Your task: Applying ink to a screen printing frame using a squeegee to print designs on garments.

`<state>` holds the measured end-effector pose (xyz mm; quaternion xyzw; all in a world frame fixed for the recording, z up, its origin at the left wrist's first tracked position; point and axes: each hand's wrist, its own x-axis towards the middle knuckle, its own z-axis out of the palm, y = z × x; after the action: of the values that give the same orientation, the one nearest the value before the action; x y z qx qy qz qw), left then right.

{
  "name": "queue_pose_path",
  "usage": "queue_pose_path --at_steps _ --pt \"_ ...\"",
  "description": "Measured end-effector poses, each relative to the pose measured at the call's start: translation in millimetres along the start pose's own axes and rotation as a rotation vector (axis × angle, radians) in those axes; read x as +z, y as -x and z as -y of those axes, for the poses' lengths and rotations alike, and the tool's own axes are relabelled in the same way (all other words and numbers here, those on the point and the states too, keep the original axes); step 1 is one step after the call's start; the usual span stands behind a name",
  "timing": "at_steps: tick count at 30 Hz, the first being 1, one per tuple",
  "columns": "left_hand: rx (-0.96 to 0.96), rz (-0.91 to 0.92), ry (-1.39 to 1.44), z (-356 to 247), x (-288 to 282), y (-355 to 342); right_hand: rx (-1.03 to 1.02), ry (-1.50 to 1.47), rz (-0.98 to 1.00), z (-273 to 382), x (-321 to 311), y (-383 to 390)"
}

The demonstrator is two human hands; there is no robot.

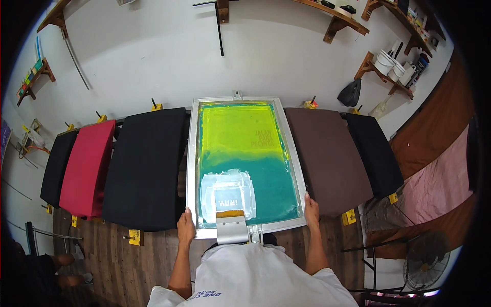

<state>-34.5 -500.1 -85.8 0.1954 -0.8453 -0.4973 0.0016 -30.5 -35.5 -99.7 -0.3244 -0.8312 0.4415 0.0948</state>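
1. The room had a plain white wall (pixel 148 61) and a floor (pixel 117 266) of brown planks.
2. The left hand (pixel 186 225) and the right hand (pixel 311 211) held the sides of a metal screen frame (pixel 191 169), near its lower corners.
3. On its green mesh (pixel 276 194) were lime ink (pixel 225 128) and, lower left, thick white ink (pixel 247 199), touching a metal squeegee (pixel 231 231).
4. The frame was between a black fabric-covered board (pixel 146 166) and a brown one (pixel 330 153).
5. Block lettering (pixel 263 138) marked the lime part; blue letters (pixel 207 294), the white shirt (pixel 255 276).
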Motion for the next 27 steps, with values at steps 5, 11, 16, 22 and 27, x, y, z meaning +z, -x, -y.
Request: queue_pose_path --at_steps 5,11,16,22,27 --pt "-0.028 0.042 0.037 2.3 0.3 -2.1 0.001 0.038 -0.011 6.8 0.1 4.6" --pt "-0.097 0.134 0.129 6.8 -1.5 -8.1 -0.033 0.132 0.012 23.1 2.9 5.6" --pt "-0.09 0.054 0.202 -5.9 0.8 -6.0 0.036 0.241 -0.015 32.5 6.9 5.7" --pt "-0.028 -0.03 0.148 0.1 -0.5 -5.2 0.015 0.176 0.026 23.5 10.5 3.3" --pt "-0.072 -0.014 0.028 -5.7 -4.0 -4.1 0.007 0.19 -0.03 6.7 15.2 2.8"
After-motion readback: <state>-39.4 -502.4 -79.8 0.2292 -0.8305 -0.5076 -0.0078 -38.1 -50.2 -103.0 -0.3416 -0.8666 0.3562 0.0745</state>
